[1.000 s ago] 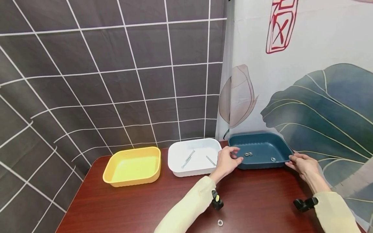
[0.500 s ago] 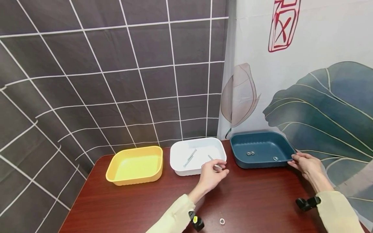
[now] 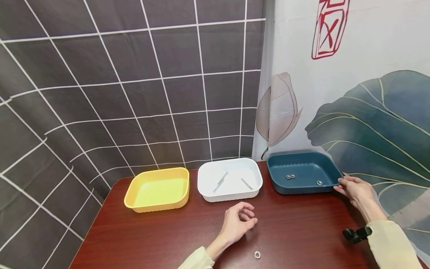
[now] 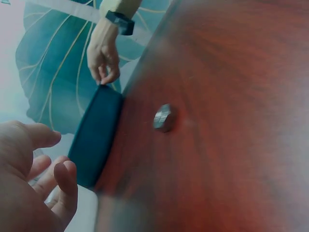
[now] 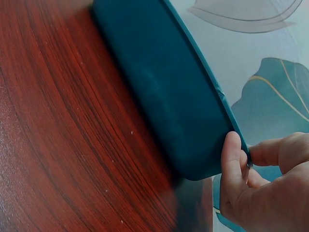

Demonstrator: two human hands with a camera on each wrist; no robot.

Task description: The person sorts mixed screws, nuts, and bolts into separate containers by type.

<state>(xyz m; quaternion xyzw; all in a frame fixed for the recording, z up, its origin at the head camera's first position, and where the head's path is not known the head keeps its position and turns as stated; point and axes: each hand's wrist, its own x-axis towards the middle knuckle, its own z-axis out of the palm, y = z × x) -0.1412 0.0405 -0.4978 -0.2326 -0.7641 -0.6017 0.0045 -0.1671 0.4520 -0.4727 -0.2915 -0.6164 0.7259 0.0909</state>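
My left hand (image 3: 236,223) hovers over the table in front of the white tray, fingers loosely bent, holding nothing. A metal nut (image 3: 257,254) lies on the wood just nearer than that hand; the left wrist view shows the same nut (image 4: 164,118) beyond the fingertips. At the right, my right hand (image 3: 358,192) pinches the near right corner of the dark blue tray (image 3: 304,189), thumb and fingers on either side of the rim, as the right wrist view confirms. Several nuts (image 3: 290,176) rest inside that blue tray, two of them side by side.
The white tray (image 3: 231,196) in the middle holds a few bolts (image 3: 246,184). A yellow tray (image 3: 158,206) stands to its left. Behind all three trays hangs a dark gridded cloth (image 3: 161,93), with a leaf-patterned one to the right.
My left hand has come away from the blue tray, passed in front of the white tray and dropped back toward the loose nut. My right hand keeps its grip on the corner.
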